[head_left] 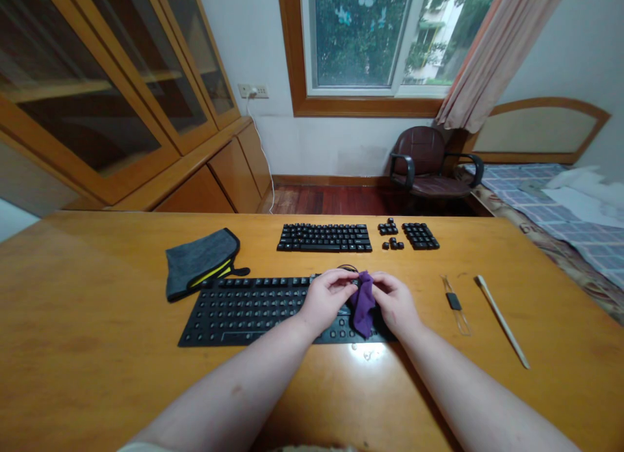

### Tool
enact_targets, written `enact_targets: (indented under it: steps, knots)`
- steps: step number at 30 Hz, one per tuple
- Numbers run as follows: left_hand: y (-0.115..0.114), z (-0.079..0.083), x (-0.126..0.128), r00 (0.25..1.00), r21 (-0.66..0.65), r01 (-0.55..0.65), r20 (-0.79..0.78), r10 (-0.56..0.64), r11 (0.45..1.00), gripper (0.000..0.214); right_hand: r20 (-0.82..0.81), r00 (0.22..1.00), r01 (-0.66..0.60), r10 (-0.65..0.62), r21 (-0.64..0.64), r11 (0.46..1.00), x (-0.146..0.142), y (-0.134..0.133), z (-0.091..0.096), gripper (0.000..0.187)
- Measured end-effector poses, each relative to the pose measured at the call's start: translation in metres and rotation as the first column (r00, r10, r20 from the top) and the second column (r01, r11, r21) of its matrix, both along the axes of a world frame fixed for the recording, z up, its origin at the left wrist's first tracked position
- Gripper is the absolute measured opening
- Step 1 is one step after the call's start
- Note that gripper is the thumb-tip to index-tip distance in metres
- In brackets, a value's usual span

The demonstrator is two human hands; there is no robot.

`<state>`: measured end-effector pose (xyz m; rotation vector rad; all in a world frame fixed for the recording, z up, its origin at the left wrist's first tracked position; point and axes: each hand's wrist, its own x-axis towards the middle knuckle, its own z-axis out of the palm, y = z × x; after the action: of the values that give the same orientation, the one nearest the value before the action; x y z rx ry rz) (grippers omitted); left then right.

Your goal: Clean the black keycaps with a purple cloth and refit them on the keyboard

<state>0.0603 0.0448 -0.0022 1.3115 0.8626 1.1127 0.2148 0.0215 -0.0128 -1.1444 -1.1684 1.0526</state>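
A black keyboard base (pixel 244 312) with its keycaps off lies on the wooden desk (pixel 97 322) in front of me. Over its right part, my left hand (pixel 327 300) and my right hand (pixel 396 302) are both closed on a small purple cloth (pixel 363 304) that hangs between them. A small dark piece, perhaps a keycap, seems pinched at the cloth's top; I cannot make it out. Behind the base, removed black keycaps (pixel 324 237) are laid out in keyboard order, with the arrow and numpad caps (pixel 420 235) to the right.
A folded grey cloth with a yellow stripe (pixel 201 262) lies left of the base. A wire keycap puller (pixel 455 304) and a thin stick (pixel 502 320) lie to the right. Beyond the desk are a brown armchair (pixel 429 166), glass-door cabinets and a bed.
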Motion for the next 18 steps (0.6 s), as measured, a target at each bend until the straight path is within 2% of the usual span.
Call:
enact_targets:
  steps: [3,7,11,14,18]
  knots:
    - [-0.0001,0.0006,0.001,0.999,-0.059,-0.023,0.029,0.025,0.998,0.018,0.009,1.0,0.002,-0.002,0.002,1.0,-0.0003,0.0001,0.0,0.009]
    - [0.0,0.0016,-0.0001,0.999,0.053,-0.034,-0.026,0.035,0.998,0.015,0.031,0.999,0.012,-0.013,0.021,1.0,-0.0004,0.0008,-0.0006,0.009]
    - [0.0008,-0.0005,-0.001,0.995,0.085,-0.04,-0.086,0.047,0.996,0.017,0.087,0.996,-0.008,0.004,0.049,0.999,0.0008,0.0015,-0.0009,0.011]
    - [0.0008,-0.0017,-0.0001,0.99,0.06,-0.088,-0.109,0.094,0.994,0.015,0.122,0.992,-0.035,0.026,0.073,0.997,0.0017,0.0016,0.0002,0.016]
    - [-0.0005,0.0008,0.0006,0.993,-0.01,-0.079,-0.084,0.078,0.997,0.017,0.125,0.991,-0.052,0.041,0.088,0.995,0.002,0.0014,0.0005,0.014]
